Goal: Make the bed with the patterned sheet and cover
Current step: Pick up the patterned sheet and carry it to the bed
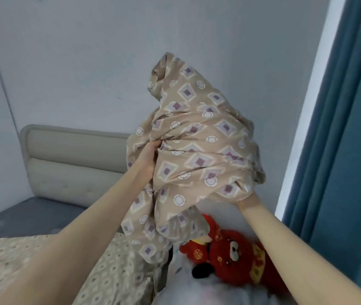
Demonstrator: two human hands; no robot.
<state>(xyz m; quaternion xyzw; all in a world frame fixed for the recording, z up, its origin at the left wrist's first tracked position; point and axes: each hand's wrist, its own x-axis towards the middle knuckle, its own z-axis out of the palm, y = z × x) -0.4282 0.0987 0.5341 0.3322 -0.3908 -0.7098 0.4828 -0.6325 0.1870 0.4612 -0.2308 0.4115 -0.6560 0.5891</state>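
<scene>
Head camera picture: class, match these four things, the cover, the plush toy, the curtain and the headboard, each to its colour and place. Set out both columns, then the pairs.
Column one:
1 cover
2 plush toy
3 curtain
4 headboard

Column two:
A teal, hanging at the right edge
B red, lying low, beneath the cover
C beige, padded, at the left
D tan with diamonds, bunched, held up by the left hand and right hand

Pairs: 1-D; 2-B; 3-A; 4-C
</scene>
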